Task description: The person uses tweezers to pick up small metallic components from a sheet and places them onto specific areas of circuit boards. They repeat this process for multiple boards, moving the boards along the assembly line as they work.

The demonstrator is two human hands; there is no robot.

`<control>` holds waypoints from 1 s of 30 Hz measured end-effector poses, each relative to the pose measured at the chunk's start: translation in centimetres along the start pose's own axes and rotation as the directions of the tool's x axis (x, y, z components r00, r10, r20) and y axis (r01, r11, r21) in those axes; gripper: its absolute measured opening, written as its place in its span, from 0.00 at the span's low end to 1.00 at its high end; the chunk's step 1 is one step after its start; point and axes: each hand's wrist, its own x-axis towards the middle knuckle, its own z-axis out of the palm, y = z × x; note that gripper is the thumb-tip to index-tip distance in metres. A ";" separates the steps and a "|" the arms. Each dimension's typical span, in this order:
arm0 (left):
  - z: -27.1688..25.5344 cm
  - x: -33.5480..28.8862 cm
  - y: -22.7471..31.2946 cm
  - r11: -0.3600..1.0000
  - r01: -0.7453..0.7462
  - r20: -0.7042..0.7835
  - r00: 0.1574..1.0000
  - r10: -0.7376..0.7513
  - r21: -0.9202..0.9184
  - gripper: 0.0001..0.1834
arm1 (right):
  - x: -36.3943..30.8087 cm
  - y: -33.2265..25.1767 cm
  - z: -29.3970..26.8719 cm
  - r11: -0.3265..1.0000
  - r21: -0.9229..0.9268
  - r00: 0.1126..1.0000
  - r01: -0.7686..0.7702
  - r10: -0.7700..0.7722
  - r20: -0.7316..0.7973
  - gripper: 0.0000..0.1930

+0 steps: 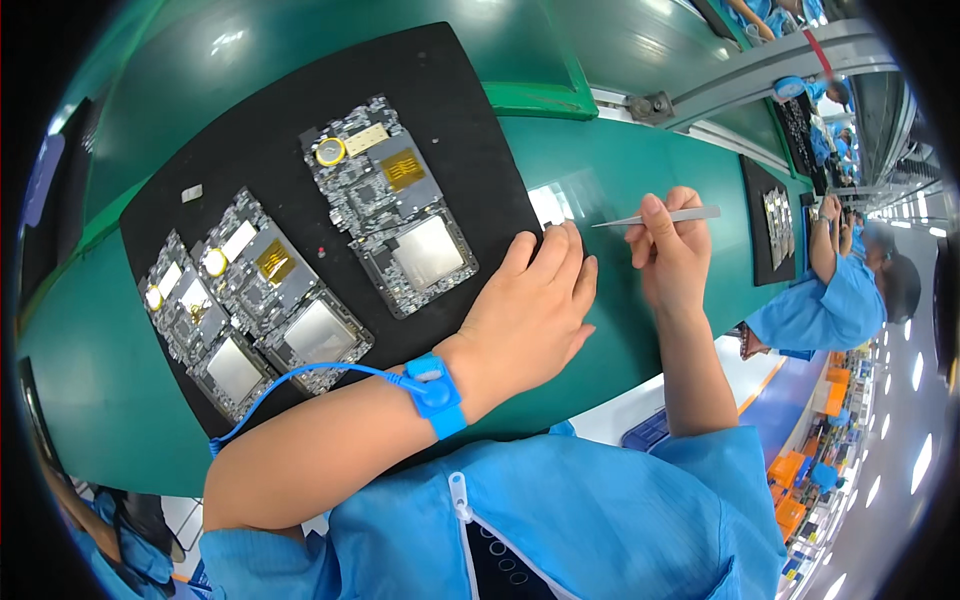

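Observation:
Three circuit boards lie on a black mat: one board (390, 205) near its middle and two more, a second board (283, 285) and a third board (205, 330), side by side at the left. Each carries a silver metal shield and a round yellow-rimmed part. My left hand (525, 315), with a blue strap (435, 395) and cord at the wrist, reaches over the mat's right edge, fingers stretched out and palm down. Its fingertips are beside a bright white patch; whether they touch something small there I cannot tell. My right hand (672, 250) grips metal tweezers (690, 214), tips pointing left, above the green table.
The black mat (450, 120) covers much of the green table (620, 330). A small pale piece (192, 192) and red bits lie on it. A green ledge (540, 98) borders the back. Farther right, another person (820, 300) in blue sits by a second mat (762, 220) with boards.

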 end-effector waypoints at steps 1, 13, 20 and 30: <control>0.1 0.0 0.0 1.000 0.010 -0.006 1.000 -0.010 -0.002 0.30 | 0.2 -0.3 -0.2 0.999 -0.046 1.000 -0.008 0.008 -0.009 0.11; 0.3 -0.2 0.0 0.998 0.049 -0.037 0.998 -0.050 -0.031 0.29 | 0.4 0.0 -0.5 0.987 -0.132 0.992 -0.094 0.104 0.071 0.13; 0.0 -0.4 0.4 0.999 0.037 -0.024 0.999 -0.037 0.016 0.32 | -0.2 -1.0 1.1 0.982 0.184 0.999 0.039 -0.039 -0.004 0.09; -9.8 -12.9 0.6 0.829 0.464 -0.069 0.881 -0.468 0.310 0.32 | -1.8 -2.7 15.2 0.936 0.278 0.929 -0.218 0.112 0.351 0.11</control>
